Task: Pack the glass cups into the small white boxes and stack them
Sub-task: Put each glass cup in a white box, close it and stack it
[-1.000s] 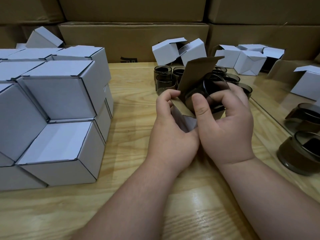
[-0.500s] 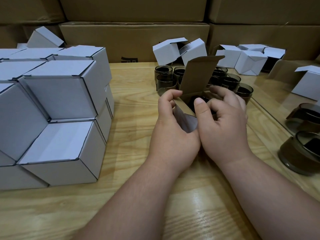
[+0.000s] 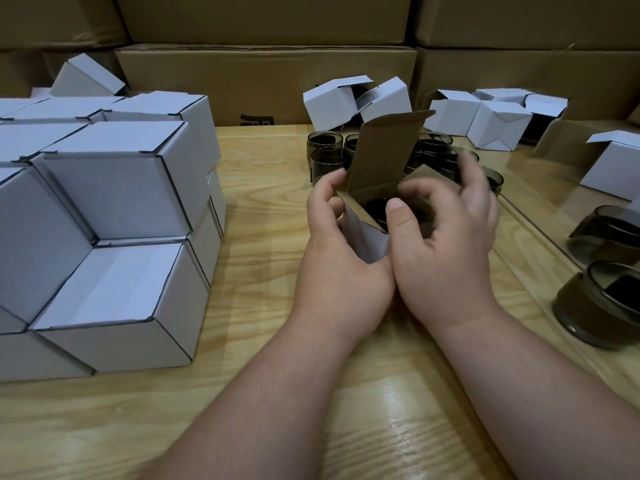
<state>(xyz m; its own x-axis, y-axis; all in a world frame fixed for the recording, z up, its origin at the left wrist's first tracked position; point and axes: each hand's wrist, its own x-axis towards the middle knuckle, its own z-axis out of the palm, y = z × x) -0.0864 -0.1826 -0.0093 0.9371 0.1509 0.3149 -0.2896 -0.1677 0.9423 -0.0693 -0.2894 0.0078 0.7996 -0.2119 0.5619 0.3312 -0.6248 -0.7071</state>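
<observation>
Your left hand [image 3: 337,258] grips the small open box [image 3: 367,237] at the counter [image 3: 263,209] centre, a dark glass cup [image 3: 379,207] inside; your right hand [image 3: 446,237] curls over its top, fingers blurred.

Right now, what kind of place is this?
Likely a packing or stockroom bench: large brown cartons walled behind a wooden table, a stack of closed white boxes, and loose smoked-glass cups waiting to be boxed.
</observation>
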